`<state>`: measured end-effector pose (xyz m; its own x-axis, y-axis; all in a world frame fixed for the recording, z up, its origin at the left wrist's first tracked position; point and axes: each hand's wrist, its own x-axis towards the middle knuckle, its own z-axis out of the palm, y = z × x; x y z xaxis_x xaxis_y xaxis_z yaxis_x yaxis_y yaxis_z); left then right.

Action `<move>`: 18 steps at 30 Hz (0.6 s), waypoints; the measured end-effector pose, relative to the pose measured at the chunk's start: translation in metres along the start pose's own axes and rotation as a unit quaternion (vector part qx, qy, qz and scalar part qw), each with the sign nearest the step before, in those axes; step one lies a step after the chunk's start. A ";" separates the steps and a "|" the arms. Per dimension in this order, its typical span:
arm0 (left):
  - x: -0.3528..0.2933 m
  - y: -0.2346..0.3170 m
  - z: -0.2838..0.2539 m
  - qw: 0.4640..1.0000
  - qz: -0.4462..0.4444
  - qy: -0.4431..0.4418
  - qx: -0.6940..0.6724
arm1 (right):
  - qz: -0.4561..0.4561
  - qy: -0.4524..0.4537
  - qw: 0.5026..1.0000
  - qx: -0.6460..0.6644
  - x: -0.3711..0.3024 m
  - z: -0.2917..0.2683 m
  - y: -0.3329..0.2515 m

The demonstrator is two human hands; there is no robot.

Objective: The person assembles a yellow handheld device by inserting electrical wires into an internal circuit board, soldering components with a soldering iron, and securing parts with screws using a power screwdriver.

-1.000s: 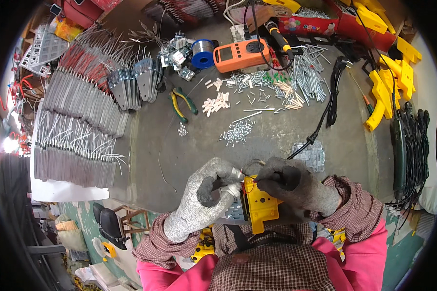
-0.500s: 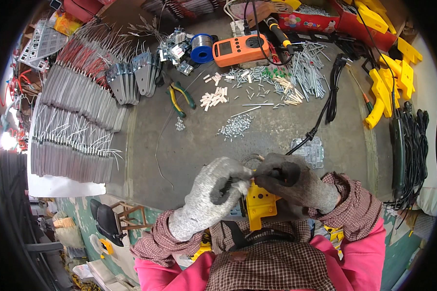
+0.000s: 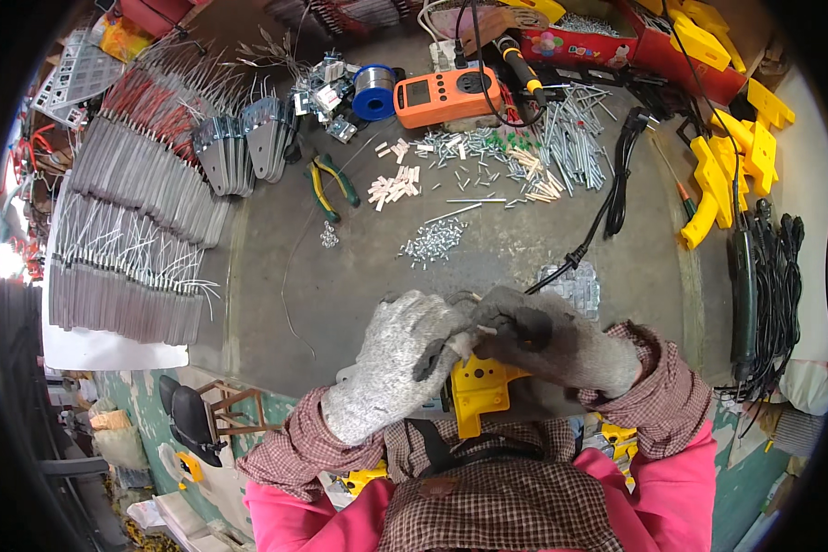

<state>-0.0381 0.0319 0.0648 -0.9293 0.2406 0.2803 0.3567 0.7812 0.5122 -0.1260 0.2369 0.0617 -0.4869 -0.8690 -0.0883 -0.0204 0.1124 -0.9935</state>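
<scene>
casing [image 3: 480,396], yellow, partly under left grip [image 3: 405,350], right grip [image 3: 554,337]; fingers curled, cannot tell whether grasping

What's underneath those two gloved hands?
A yellow plastic piece shows beneath the left hand and right hand, on the near side. Its far end is covered and cannot be seen.

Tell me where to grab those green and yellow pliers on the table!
Probably best by both handles, coming from the person's side, slightly from the right. The pliers lie with their handles spread open toward the person, so a hand could close around both. Coming from the right should miss the little shiny metal pieces near the left handle's end.
</scene>
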 end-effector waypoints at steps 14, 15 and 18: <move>-0.038 -0.056 0.020 0.986 -0.077 0.118 -0.093 | -0.063 0.073 0.989 -0.114 0.011 -0.004 0.023; -0.042 -0.055 0.020 0.987 -0.064 0.122 -0.080 | -0.085 0.050 0.984 -0.146 0.014 -0.009 0.016; -0.037 -0.062 0.008 0.986 -0.025 0.151 -0.060 | -0.129 0.033 0.974 -0.183 0.036 -0.019 -0.023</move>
<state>-0.0269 -0.0208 0.0168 -0.8817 0.0077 0.4718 0.3373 0.7096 0.6186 -0.1591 0.2124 0.0829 -0.4789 -0.8598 0.1771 -0.4532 0.0694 -0.8887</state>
